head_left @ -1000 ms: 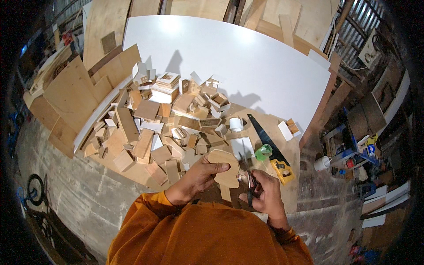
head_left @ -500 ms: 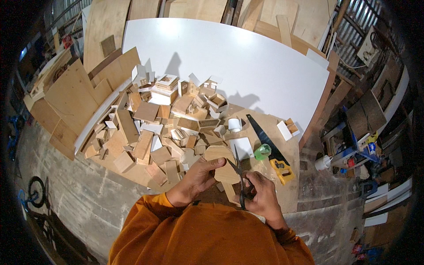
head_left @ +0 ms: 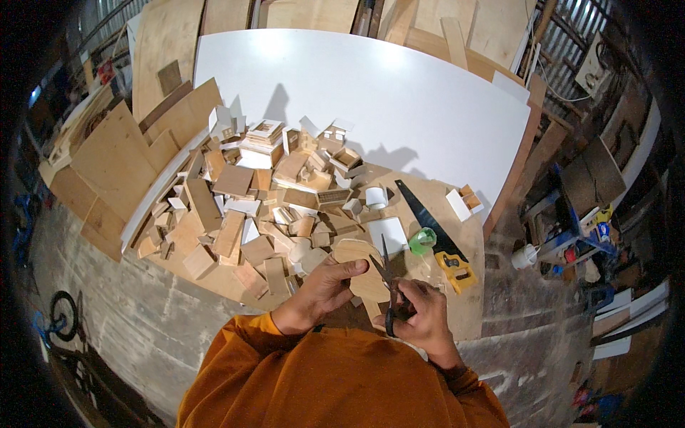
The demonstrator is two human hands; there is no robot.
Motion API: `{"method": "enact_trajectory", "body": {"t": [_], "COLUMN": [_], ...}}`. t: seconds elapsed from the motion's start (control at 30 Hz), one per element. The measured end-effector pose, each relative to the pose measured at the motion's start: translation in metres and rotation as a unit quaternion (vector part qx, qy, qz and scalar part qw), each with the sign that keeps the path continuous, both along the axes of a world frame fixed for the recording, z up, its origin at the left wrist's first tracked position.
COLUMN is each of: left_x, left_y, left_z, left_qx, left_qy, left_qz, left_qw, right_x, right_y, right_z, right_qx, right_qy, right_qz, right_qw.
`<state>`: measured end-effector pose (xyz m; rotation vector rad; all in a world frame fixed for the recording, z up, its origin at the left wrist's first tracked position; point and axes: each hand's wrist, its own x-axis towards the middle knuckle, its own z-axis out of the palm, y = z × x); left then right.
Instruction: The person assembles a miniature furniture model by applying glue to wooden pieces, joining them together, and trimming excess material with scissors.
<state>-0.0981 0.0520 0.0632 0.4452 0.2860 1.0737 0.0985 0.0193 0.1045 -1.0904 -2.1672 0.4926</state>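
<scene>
Tan, rounded wood piece [head_left: 369, 284] pinched in left hand [head_left: 322, 291]; right hand [head_left: 422, 312] holds dark, spread-bladed scissors [head_left: 389, 281].

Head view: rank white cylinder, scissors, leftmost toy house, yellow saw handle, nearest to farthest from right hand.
1. Scissors, in the right hand
2. Yellow saw handle, right
3. White cylinder, ahead, slightly left
4. Leftmost toy house, back left
</scene>
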Motion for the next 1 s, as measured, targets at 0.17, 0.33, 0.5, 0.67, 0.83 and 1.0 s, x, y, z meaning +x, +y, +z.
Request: {"method": "enact_trajectory", "body": {"t": [0.17, 0.33, 0.5, 0.67, 0.83, 1.0], "left_x": [0.004, 0.006, 0.007, 0.004, 0.002, -0.004], "left_y": [0.003, 0.004, 0.005, 0.008, 0.01, 0.015], "left_z": [-0.002, 0.002, 0.003, 0.002, -0.003, 0.0], "left_qx": [-0.007, -0.025, -0.025, -0.017, -0.001, -0.043], "left_qy": [0.007, 0.017, 0.012, 0.015, 0.012, 0.051], "left_qz": [-0.003, 0.004, -0.004, -0.01, -0.005, 0.055], "left_qw": [1.0, 1.0, 1.0, 1.0, 1.0, 0.996], "right_x": [0.009, 0.006, 0.013, 0.016, 0.016, 0.016], "right_y": [0.0, 0.001, 0.002, 0.005, 0.005, 0.014], "right_z": [-0.004, -0.003, -0.016, -0.019, -0.024, -0.012], "right_qx": [-0.036, -0.003, -0.002, 0.009, -0.026, -0.186], "right_qy": [-0.008, 0.003, 0.016, -0.017, 0.014, 0.101], "right_qz": [-0.003, -0.009, -0.006, 0.001, -0.028, -0.123], "right_qw": [0.999, 1.0, 1.0, 1.0, 0.999, 0.97]}}
